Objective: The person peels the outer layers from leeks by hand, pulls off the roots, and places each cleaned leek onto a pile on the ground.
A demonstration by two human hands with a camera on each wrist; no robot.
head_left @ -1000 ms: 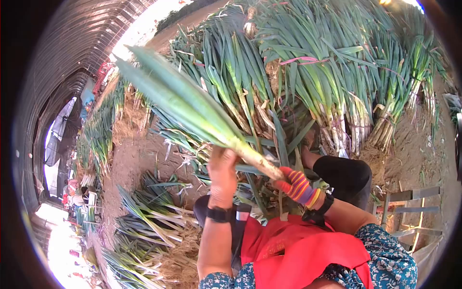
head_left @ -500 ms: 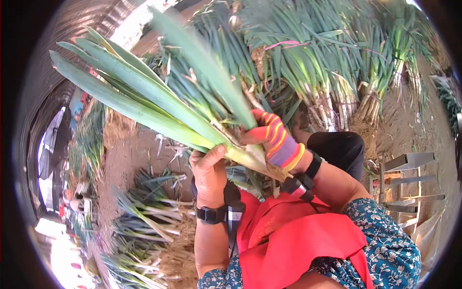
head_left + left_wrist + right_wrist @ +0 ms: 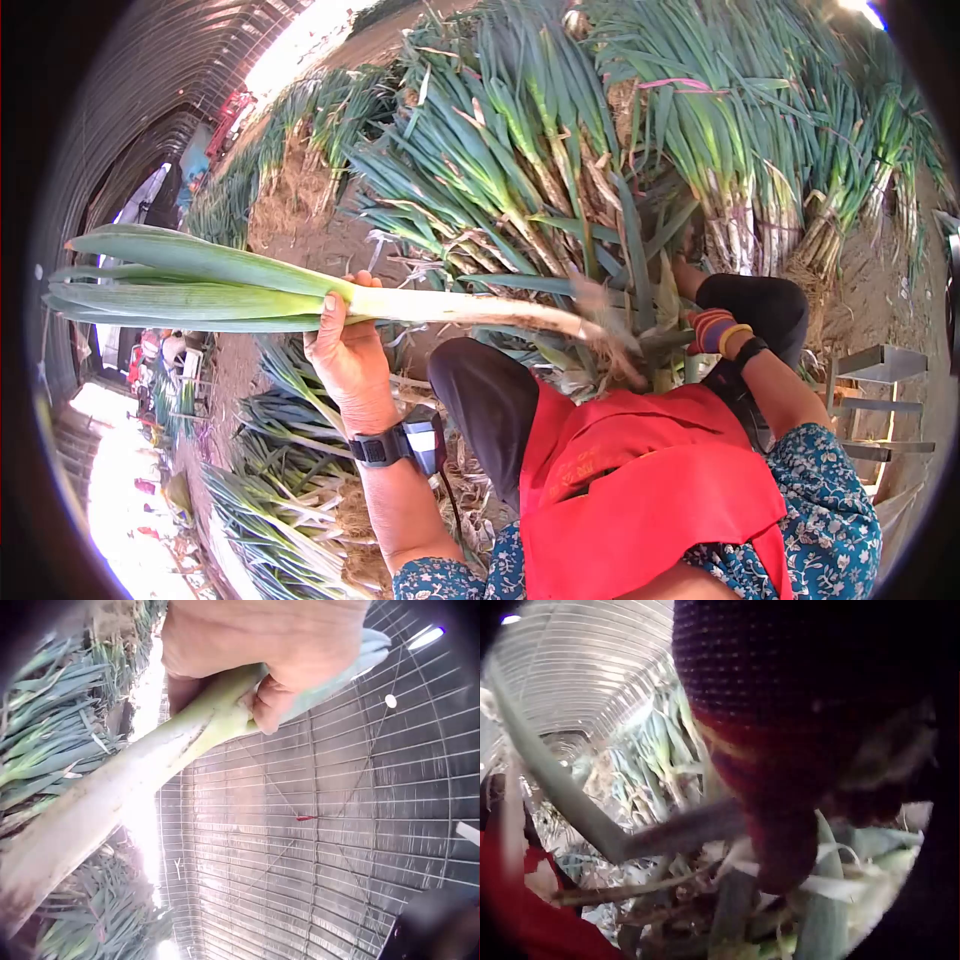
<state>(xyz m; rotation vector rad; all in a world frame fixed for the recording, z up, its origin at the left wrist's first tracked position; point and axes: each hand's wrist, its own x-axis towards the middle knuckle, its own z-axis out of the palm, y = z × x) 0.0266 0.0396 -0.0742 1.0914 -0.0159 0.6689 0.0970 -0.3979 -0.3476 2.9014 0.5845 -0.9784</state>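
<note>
A large green onion (image 3: 430, 304) lies nearly level across the head view, its green leaves to the left and its white stem to the right. My bare left hand (image 3: 352, 365) grips it where leaves and stem meet. In the left wrist view the thumb and fingers wrap round that part, and the pale stem (image 3: 142, 765) slants down to the left. My right hand (image 3: 712, 332), in a striped glove, is low by the right knee among loose stripped leaves. In the right wrist view, a bent onion leaf (image 3: 682, 831) runs into the gloved fingers, which are dark and partly hidden.
Tied bundles of green onions (image 3: 740, 180) stand at the back right, with a loose heap (image 3: 500, 160) in front of me. More onions (image 3: 290, 500) lie on the soil at my left. A metal frame (image 3: 880, 400) stands at my right.
Both hands were together on the onion. The right hand pulled a leaf back from it, then moved down to the right. The left hand swung the onion left and level.
</note>
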